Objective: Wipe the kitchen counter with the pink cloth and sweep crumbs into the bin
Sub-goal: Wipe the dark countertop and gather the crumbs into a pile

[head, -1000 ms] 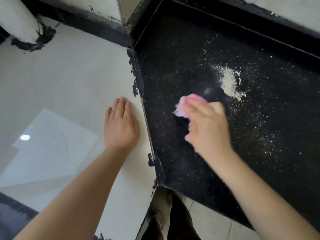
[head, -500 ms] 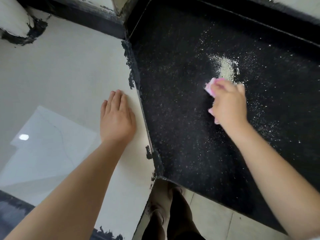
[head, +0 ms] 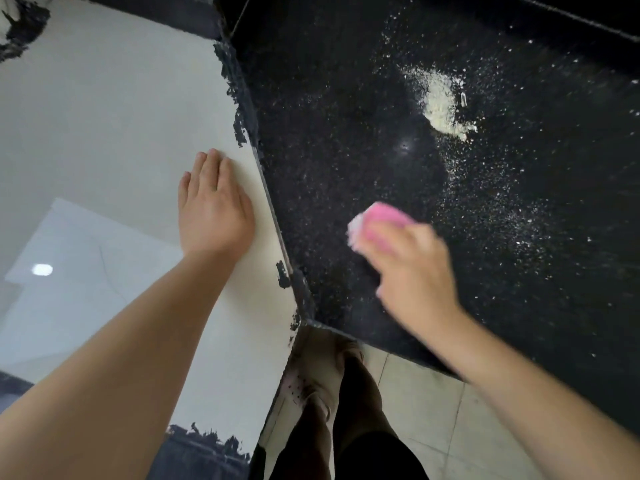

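Since half a second ago, the right hand (head: 412, 271) has pulled the pink cloth (head: 379, 220) back from the crumb pile (head: 443, 102) toward the frame's centre. Its fingers curl over the bunched cloth, pinning it to the black bench (head: 346, 98); blur hides finer detail. Soft, light and limp, the cloth should handle best wadded under the palm. Crumbs look dry, powdery and easily scattered across the speckled, glossy stone. At centre left, the left hand (head: 213, 209) lies flat, fingers together, on a smooth white surface (head: 104, 116).
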`<action>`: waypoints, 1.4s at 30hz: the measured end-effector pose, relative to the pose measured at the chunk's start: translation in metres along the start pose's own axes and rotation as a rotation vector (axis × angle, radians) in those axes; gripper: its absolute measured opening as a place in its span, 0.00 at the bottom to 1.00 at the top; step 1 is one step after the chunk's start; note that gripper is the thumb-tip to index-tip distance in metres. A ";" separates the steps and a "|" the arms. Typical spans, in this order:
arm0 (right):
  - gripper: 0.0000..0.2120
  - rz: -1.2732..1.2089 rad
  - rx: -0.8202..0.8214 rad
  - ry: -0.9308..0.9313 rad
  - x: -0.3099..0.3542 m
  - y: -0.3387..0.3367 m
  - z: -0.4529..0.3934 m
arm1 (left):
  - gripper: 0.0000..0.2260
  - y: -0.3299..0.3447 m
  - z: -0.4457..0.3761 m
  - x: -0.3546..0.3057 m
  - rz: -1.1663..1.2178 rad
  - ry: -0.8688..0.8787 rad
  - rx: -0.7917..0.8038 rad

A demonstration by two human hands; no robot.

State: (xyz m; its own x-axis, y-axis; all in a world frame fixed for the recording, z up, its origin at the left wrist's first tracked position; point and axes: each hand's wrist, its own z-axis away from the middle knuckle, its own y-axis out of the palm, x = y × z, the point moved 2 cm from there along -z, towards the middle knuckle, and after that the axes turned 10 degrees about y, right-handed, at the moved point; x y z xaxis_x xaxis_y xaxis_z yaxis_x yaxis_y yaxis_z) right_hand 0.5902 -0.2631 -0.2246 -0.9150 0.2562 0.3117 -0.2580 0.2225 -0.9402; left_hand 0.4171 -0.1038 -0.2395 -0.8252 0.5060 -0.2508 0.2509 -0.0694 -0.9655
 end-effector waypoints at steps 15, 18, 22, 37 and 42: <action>0.22 -0.186 0.033 -0.152 0.071 0.002 0.043 | 0.20 -0.019 0.005 -0.022 -0.245 -0.078 0.207; 0.24 -0.127 0.071 -0.116 0.054 0.007 0.063 | 0.19 -0.023 0.026 -0.031 -0.168 -0.020 0.197; 0.27 -0.010 0.060 -0.015 -0.022 -0.011 0.055 | 0.21 -0.029 0.061 -0.055 -0.066 0.034 0.190; 0.23 -0.081 0.124 -0.260 -0.023 -0.028 0.094 | 0.22 -0.001 0.060 -0.125 0.137 0.205 0.198; 0.40 -0.044 0.073 -0.205 -0.100 -0.034 0.071 | 0.22 0.013 0.055 -0.150 0.164 0.207 0.199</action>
State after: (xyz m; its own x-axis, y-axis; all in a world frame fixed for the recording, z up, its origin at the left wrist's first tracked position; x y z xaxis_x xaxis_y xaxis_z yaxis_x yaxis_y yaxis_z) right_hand 0.6682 -0.3630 -0.2339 -0.9445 0.0491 0.3247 -0.3136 0.1589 -0.9362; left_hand 0.5165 -0.2279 -0.2180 -0.6564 0.6371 -0.4039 0.2508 -0.3207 -0.9134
